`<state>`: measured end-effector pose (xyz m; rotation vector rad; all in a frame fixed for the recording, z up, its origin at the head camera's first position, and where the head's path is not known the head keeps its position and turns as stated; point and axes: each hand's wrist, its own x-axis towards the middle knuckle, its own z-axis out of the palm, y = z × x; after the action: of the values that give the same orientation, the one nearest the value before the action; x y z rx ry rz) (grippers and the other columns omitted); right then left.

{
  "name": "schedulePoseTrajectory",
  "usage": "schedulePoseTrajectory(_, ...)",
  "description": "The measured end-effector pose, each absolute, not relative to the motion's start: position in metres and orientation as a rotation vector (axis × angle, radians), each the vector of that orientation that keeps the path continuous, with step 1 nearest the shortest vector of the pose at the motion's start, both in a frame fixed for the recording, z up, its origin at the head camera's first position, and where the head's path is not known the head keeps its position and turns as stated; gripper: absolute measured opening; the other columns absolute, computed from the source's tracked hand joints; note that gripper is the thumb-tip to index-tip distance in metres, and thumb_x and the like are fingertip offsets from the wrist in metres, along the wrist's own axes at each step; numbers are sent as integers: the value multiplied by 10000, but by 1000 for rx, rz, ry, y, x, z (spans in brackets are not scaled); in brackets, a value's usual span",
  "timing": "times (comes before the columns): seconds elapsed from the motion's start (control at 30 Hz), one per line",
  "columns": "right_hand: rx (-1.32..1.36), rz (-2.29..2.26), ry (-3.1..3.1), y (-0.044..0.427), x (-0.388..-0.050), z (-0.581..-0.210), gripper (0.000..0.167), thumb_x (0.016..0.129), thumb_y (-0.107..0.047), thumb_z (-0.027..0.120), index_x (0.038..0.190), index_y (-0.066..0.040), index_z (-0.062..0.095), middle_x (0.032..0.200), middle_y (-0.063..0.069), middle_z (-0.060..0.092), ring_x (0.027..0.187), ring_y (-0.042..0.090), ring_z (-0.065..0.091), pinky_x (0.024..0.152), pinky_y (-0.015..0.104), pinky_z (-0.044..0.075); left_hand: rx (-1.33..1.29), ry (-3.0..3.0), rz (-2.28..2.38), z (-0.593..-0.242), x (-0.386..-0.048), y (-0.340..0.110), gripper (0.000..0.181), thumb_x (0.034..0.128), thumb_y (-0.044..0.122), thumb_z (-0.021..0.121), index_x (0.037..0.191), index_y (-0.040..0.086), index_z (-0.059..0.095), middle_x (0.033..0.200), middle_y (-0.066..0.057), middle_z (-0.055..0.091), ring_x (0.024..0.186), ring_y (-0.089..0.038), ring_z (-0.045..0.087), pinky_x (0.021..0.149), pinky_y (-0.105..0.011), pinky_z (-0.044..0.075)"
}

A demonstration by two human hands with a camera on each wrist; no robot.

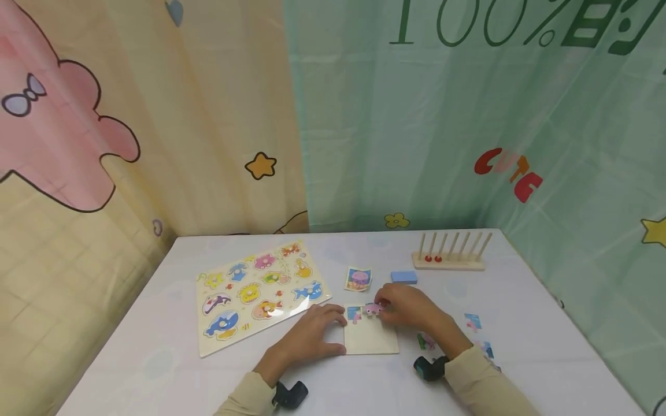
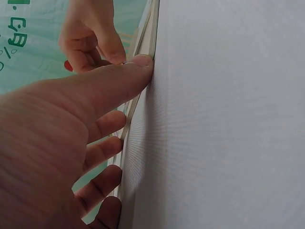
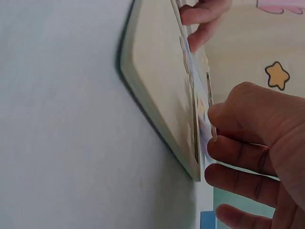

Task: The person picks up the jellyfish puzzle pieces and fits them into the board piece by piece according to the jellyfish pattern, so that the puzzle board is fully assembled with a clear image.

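While the left hand [image 1: 311, 331], fingers apart, seemingly steadies the small board [image 1: 372, 340],
the right hand [image 1: 408, 306] pinches a puzzle piece [image 1: 372, 309], likely for control

We see pinkish purple on the puzzle piece [image 1: 372, 310] and plain pale cream on the puzzle tray [image 1: 370, 340], with blue and pink on the corner piece [image 1: 354, 313]. The picture card [image 1: 358, 279] pairs pink with blue inside a pale border. We find multicoloured sea animals patterning the cream board [image 1: 206, 348], solid blue on the block [image 1: 403, 277], red on the beads [image 1: 438, 259], pale wood on the peg stand [image 1: 460, 266], white on the counter [image 1: 130, 352], and beige on the sleeves [image 1: 244, 397]. Behind, we notice an orange star [image 1: 261, 166] outlined in black on the yellowish curtain [image 1: 224, 104], and dark green lettering [image 1: 452, 23] on the green curtain [image 1: 364, 133].
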<state>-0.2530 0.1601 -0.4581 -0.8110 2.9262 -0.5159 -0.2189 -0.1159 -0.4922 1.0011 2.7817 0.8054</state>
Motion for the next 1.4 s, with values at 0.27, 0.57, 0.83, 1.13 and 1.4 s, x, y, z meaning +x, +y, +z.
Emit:
schedulePoseTrajectory(0.27, -844, -446, 2971, 147, -251, -466, 161, 839, -195, 810, 979, -152, 743, 837, -107, 616, 772, 91, 511, 738, 298, 533, 988, 2776, 807, -492, -219, -115, 450, 830, 429, 821, 1190, 207, 667, 1428, 11, 547, 1332, -236, 462, 1122, -448, 358)
schedulePoseTrajectory(0.57, -857, -468, 2993, 146, -251, -472, 223, 837, -214, 823, 1044, -164, 759, 864, -117, 606, 790, 79, 504, 725, 274, 519, 987, 2776, 822, -490, -218, -116, 434, 829, 389, 831, 1182, 203, 661, 1419, 13, 549, 1294, -227, 473, 1091, -425, 388)
schedulePoseTrajectory(0.83, -973, -487, 3023, 145, -250, -473, 166, 849, -205, 815, 1009, -175, 788, 852, -106, 612, 766, 77, 494, 684, 264, 497, 968, 2767, 828, -489, -218, -115, 432, 823, 383, 837, 1175, 206, 659, 1421, 13, 546, 1297, -231, 472, 1092, -427, 387)
schedulePoseTrajectory(1.13, -993, -491, 3026, 146, -248, -475, 163, 865, -218, 820, 1019, -176, 789, 857, -93, 609, 759, 79, 488, 668, 254, 488, 974, 2764, 834, -491, -217, -116, 431, 821, 400, 836, 1170, 216, 662, 1420, 9, 549, 1300, -239, 471, 1088, -440, 393)
schedulePoseTrajectory(1.4, -857, -614, 2888, 167, -247, -463, 302, 904, -248, 778, 1187, -155, 727, 1041, -85, 645, 969, 117, 590, 868, 373, 535, 993, 2770, 822, -492, -218, -117, 439, 829, 405, 826, 1182, 199, 665, 1421, 1, 548, 1319, -240, 468, 1107, -449, 377)
